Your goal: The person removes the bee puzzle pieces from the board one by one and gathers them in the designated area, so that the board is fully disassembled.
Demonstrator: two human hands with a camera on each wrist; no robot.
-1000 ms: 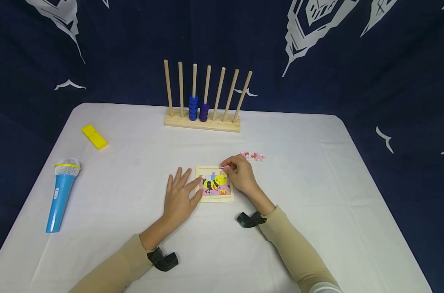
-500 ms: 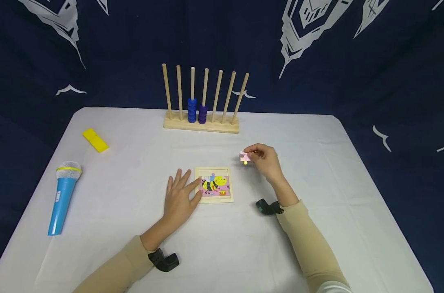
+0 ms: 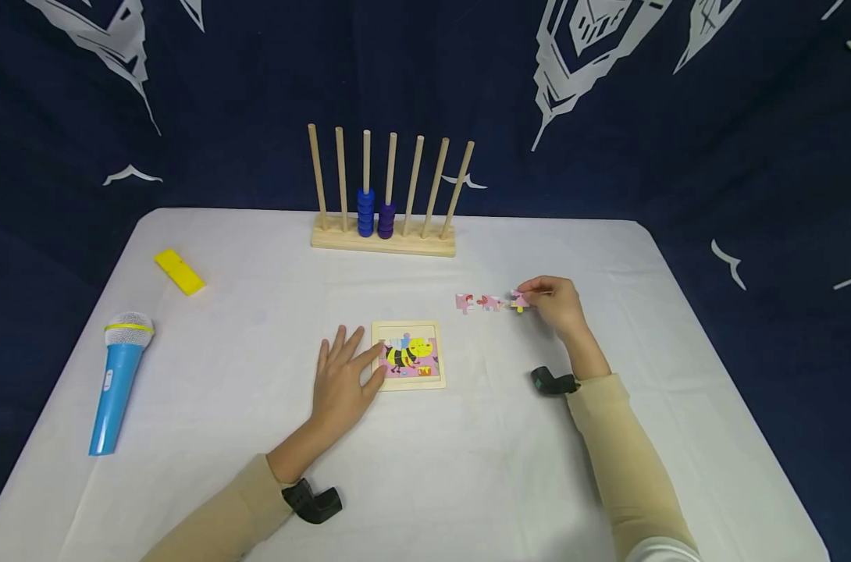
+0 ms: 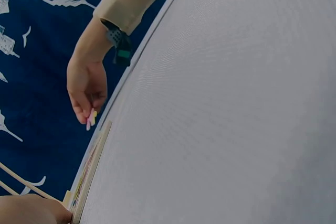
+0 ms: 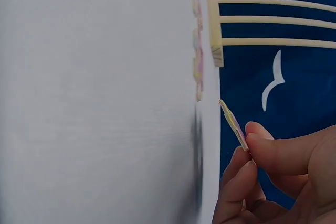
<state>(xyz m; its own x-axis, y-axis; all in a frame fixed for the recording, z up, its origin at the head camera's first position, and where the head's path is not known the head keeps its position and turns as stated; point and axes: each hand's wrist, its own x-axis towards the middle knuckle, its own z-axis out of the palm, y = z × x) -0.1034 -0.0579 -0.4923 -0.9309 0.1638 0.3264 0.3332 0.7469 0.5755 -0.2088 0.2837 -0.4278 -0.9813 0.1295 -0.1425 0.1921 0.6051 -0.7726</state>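
On the white table (image 3: pixel 257 273), the left hand (image 3: pixel 342 393) is stretched out wide, touching the left side of the square bee puzzle (image 3: pixel 414 384). The right hand (image 3: pixel 556 307) pinches a pink puzzle piece (image 3: pixel 518 298) above the table, near two loose pieces (image 3: pixel 491 303).

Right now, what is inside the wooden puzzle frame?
A partly assembled bee picture, with a pale strip above it; what lies beneath the picture and left hand is covered.

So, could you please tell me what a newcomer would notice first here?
Probably the wooden peg stand with blue and purple rings, at the back of the table. Next, the blue microphone on the left and the bee puzzle near the middle, the left hand on its edge.
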